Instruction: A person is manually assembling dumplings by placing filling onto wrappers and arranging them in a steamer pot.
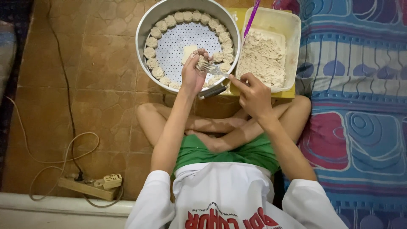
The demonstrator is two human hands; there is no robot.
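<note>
I sit cross-legged on a tiled floor. My left hand (pixel 193 72) cups a small dumpling wrapper with filling (pixel 201 62) over the round metal steamer tray (pixel 143 32). My right hand (pixel 253 94) holds a fork (pixel 213 68) whose tines touch the filling in my left hand. Several shaped dumplings (pixel 157 73) line the tray's rim in a ring, and one flat pale wrapper (pixel 189 51) lies on its perforated base. A white rectangular tub of minced filling (pixel 263 57) stands to the right of the tray.
A purple utensil handle (pixel 252 18) sticks out of the tub. A patterned blue and pink mattress (pixel 356 106) lies on the right. A power strip (pixel 91 185) with cables lies on the floor at lower left. A yellow board (pixel 285 93) lies under the tub.
</note>
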